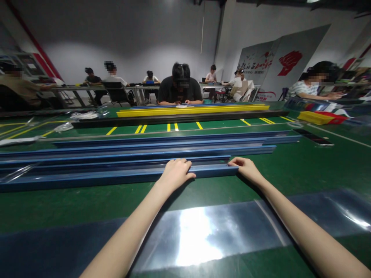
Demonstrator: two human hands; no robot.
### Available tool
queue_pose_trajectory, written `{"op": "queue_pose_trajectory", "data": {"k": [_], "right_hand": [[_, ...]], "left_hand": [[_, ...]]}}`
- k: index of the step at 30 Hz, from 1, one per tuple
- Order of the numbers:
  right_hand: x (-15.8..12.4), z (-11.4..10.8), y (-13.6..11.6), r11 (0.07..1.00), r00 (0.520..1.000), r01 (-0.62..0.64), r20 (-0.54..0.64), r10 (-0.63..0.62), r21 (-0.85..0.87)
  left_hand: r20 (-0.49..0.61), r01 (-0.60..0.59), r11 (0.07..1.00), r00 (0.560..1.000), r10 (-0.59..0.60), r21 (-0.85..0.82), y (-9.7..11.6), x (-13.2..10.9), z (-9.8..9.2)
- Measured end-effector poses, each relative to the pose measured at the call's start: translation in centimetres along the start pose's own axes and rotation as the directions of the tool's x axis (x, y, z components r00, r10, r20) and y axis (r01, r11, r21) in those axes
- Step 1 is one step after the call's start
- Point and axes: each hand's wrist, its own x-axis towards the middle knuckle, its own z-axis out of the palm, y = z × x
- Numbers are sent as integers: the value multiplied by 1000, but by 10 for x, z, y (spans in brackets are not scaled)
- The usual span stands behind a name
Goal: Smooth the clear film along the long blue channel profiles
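From here the left hand [177,172] grips the nearest blue channel [116,180], which stretches leftward beneath it, while the right hand [245,168] pinches the channel's end, a glossy sheet [228,227] lying under both forearms [145,220].

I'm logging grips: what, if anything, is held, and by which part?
The nearest blue rail: left hand across its top, right hand at its right end.

Passage at middle right, barrier at left
Green tabletop [313,166] leaves room below the phone [314,137]; blue channels [116,180] bar the middle left, and a black channel [179,118] crosses the upper centre.
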Motion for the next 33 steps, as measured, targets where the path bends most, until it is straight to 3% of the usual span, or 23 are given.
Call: {"op": "queue_pose_trajectory", "data": {"k": [11,18,23,26,30,33], "right_hand": [[-1,-1,3,999,999,25,-42,-27,-42],[1,-2,8,1000,998,21,-65,-22,-20],[-1,-1,6,999,995,-23,-93,26,32],[-3,-2,7,999,985,-26,-170,33,46],[-7,-10,6,999,950,36,-311,-40,-19],[-11,-20,-1,956,917,120,-340,-210,-268]], "left_hand": [[-158,59,992,987,-41,111,-13,-20,13],[-408,-21,977,906,109,214,-20,-27,37],[-482,-2,981,871,97,194,-20,-27,41],[-498,10,984,863,81,178,-20,-27,41],[-506,35,986,861,53,163,-21,-27,42],[-510,45,987,859,40,153,-21,-27,43]]}}
